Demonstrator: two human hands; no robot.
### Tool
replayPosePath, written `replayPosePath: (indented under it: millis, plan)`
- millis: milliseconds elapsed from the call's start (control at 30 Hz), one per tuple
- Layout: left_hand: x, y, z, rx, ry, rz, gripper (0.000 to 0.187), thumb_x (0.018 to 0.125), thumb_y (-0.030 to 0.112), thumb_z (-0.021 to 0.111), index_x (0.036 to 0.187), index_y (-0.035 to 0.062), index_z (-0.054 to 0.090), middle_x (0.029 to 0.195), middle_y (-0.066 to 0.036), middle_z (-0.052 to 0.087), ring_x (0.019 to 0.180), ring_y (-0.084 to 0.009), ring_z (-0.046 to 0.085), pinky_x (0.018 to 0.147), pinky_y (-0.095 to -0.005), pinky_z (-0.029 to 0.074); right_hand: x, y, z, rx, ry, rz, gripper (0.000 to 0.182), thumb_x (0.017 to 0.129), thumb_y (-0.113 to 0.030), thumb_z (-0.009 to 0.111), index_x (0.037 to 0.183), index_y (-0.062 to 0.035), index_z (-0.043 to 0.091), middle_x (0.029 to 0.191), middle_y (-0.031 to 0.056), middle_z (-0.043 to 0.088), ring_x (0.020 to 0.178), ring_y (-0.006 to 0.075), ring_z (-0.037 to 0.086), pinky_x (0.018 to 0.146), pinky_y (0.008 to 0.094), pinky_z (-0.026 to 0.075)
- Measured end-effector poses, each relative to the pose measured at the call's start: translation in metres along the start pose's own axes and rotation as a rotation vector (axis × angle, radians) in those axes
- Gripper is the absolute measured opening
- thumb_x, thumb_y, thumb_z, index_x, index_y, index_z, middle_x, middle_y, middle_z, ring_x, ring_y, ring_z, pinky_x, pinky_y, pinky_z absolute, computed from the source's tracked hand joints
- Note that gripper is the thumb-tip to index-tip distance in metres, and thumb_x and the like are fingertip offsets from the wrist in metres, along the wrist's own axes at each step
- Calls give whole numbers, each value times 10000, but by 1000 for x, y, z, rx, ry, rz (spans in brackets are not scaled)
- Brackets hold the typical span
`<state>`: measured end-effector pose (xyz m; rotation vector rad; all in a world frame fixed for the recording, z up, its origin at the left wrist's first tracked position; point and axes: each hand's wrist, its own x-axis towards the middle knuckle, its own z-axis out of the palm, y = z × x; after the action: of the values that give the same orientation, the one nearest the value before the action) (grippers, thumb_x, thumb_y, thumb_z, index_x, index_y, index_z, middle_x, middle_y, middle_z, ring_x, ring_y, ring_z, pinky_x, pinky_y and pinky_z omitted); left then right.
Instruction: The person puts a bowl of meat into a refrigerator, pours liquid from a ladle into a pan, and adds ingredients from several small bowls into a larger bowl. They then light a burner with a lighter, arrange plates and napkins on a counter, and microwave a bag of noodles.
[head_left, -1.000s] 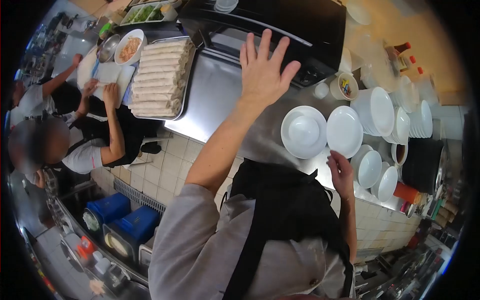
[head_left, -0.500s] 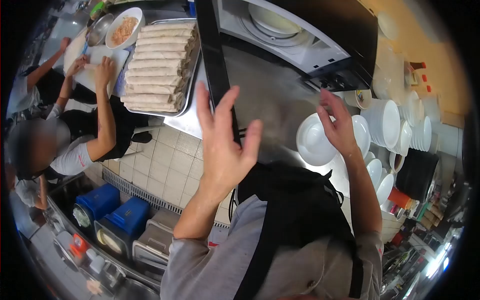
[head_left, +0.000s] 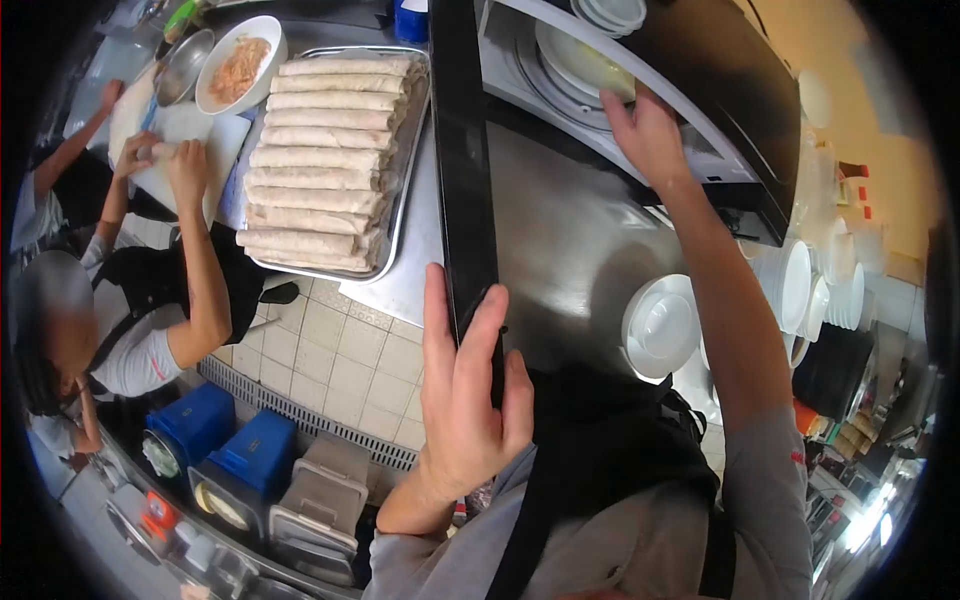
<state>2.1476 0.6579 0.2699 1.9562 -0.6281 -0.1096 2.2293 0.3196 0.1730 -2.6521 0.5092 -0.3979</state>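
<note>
My left hand (head_left: 468,410) is at the near edge of the black microwave door (head_left: 466,180), its fingers stretched and spread to either side of that edge. The door stands swung open. My right hand (head_left: 650,140) reaches into the microwave (head_left: 710,80), thumb apart from the fingers. Its thumb tip is right at the rim of a pale bowl (head_left: 575,60) with something yellowish in it, on the round turntable (head_left: 530,65). The microwave's frame hides some of the right fingertips.
A metal tray (head_left: 400,215) of stacked pale rolls (head_left: 320,155) lies left of the door, near a bowl of shredded filling (head_left: 240,75). Two people work at the left. White plates (head_left: 660,325) stand right, clear containers (head_left: 610,12) on the microwave. Blue bins (head_left: 250,435) sit lower left.
My right hand has moved from above the plates up into the microwave, to the bowl. My left hand has come to the door's edge. The view has shifted, with the microwave further right.
</note>
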Motion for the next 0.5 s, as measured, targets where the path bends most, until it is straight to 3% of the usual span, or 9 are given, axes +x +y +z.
replayPosePath:
  millis: [67, 133, 167, 500]
  plan:
    - [1, -1, -1, -10, -10, -31, 537, 804, -65, 553, 1335, -90, 484, 1444, -455, 287, 1383, -532, 337, 1114, -466, 310, 22, 6, 13, -103, -95, 126, 573, 945, -491, 546, 1270, -21, 591, 1245, 269, 602, 1215, 436, 538, 1033, 442, 421]
    - [2, -6, -5, 24, -41, -25, 525, 795, -63, 558, 1314, -96, 492, 1434, -477, 276, 1370, -558, 339, 1107, -475, 323, 38, 25, 30, -98, 63, 168, 734, 898, -637, 553, 1305, -27, 580, 1321, 261, 573, 1266, 434, 506, 1067, 451, 386]
    - [1, -9, -5, 16, -46, -11, 519, 791, -59, 564, 1304, -97, 496, 1427, -486, 274, 1364, -573, 335, 1108, -481, 322, 50, 29, 33, -152, 168, 60, 786, 881, -683, 534, 1330, -39, 570, 1367, 244, 550, 1302, 422, 483, 1108, 434, 347]
    - [3, -18, -13, 5, -81, 12, 454, 763, -63, 589, 1215, -57, 550, 1364, -549, 271, 1264, -628, 427, 1022, -488, 423, 56, 35, 37, -71, 63, 86, 675, 929, -593, 531, 1336, -56, 574, 1376, 210, 557, 1289, 409, 498, 1104, 423, 352]
